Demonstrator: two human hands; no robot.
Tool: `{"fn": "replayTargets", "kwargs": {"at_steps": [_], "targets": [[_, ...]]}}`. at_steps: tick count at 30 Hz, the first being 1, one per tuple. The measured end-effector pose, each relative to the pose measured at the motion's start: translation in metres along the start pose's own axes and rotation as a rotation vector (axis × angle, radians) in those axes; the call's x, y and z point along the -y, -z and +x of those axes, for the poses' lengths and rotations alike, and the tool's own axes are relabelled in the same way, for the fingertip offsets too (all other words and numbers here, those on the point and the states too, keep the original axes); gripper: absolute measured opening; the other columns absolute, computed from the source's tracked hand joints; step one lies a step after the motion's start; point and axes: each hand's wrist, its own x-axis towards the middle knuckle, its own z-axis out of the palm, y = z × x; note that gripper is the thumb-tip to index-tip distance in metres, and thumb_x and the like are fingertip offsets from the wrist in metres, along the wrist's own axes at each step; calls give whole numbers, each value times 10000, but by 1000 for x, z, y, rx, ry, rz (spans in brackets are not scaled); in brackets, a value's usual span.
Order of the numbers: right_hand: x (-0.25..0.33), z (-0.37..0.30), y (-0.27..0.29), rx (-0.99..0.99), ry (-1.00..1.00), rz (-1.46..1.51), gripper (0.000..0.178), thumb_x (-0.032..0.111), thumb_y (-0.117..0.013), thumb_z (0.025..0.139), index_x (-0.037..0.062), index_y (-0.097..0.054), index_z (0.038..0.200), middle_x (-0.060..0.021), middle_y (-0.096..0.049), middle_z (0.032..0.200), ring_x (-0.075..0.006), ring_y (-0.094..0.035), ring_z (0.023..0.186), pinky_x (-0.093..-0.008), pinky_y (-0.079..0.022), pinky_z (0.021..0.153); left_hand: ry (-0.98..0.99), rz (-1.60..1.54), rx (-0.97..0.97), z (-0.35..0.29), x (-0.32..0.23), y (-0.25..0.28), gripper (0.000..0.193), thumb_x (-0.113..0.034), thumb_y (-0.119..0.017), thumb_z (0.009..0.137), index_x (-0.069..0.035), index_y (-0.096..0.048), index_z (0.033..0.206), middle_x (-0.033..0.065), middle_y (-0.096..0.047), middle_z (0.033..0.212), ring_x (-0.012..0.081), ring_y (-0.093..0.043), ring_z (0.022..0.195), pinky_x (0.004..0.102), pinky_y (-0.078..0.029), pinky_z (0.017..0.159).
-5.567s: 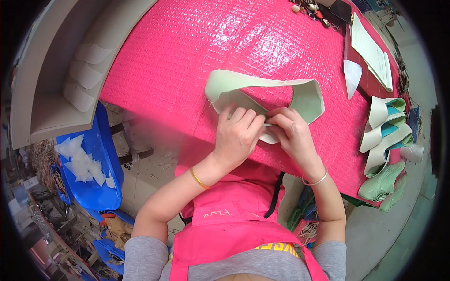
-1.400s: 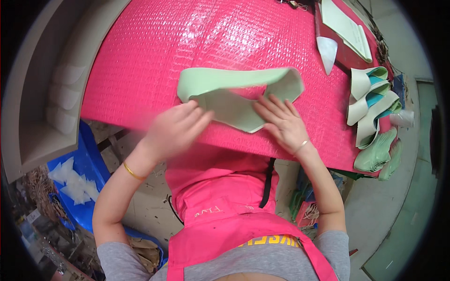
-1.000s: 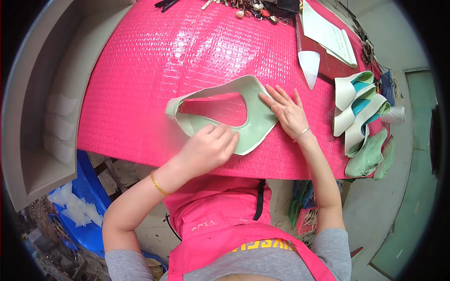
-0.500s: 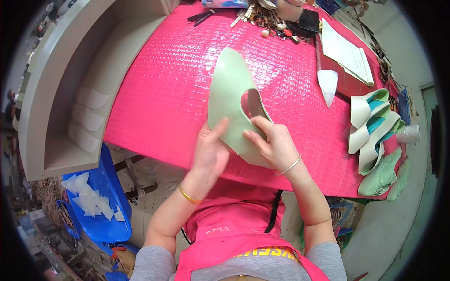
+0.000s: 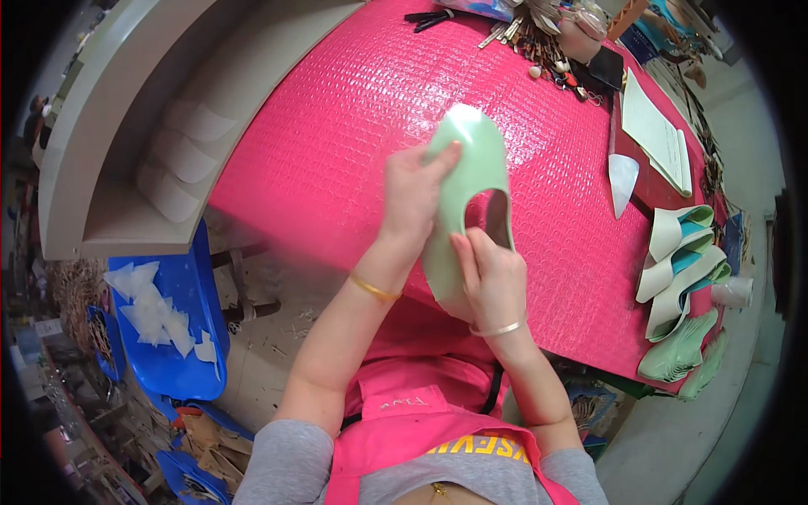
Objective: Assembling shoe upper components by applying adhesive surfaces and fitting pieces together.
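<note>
A pale green shoe upper (image 5: 449,206) with an oval opening is held up over the pink table, its rounded toe end pointing away from me. My left hand (image 5: 412,192) grips its left edge near the toe, thumb on the outer face and the other fingers behind it. Lower down, beside the opening, my right hand (image 5: 495,282) pinches the near part, with thumb and forefinger at the rim. The fingers behind the material are hidden.
The pink textured table cover (image 5: 337,143) lies beneath. At right are stacked pale green uppers (image 5: 673,282), a white pointed piece (image 5: 623,181) and a notepad (image 5: 656,130). A grey shelf (image 5: 151,118) holds white curved pieces at left; a blue chair (image 5: 189,374) carries white scraps.
My left hand has moved up along the upper toward its toe and now grips there. The upper has turned more upright and bends more. The whole view has shifted and tilted.
</note>
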Motion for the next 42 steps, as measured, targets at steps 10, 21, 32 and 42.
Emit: {"fn": "replayTargets", "kwargs": {"at_steps": [10, 21, 32, 42], "targets": [[3, -82, 35, 113, 108, -88, 178, 83, -587, 767, 11, -527, 918, -137, -561, 725, -265, -575, 709, -371, -450, 841, 275, 44, 126, 44, 33, -14, 173, -113, -616, 788, 52, -623, 839, 116, -638, 769, 154, -601, 624, 245, -468, 570], [-84, 11, 70, -62, -222, 1107, 288, 187, -564, 859, -23, -557, 1055, -37, -604, 957, -76, -550, 832, -212, -435, 715, -62, 674, 463, -2, -21, -25, 227, -181, -598, 821, 25, -606, 918, 34, -612, 738, 93, -557, 641, 222, -452, 598], [-66, 24, 78, -284, -238, 933, 193, 165, -607, 823, -25, -635, 834, -20, -608, 716, -44, -529, 623, -184, -409, 542, -43, 618, 539, -54, 10, -53, 240, -191, -579, 822, 42, -582, 765, 70, -474, 531, 67, -420, 490, 269, -343, 450], [-92, 43, 77, -140, -270, 860, 192, 160, -662, 761, -31, -656, 772, -30, -614, 648, -56, -543, 561, -197, -413, 482, 99, 747, 406, -118, 11, -3, 196, -148, -572, 828, 47, -577, 810, 107, -519, 560, 50, -448, 532, 256, -361, 471]]}}
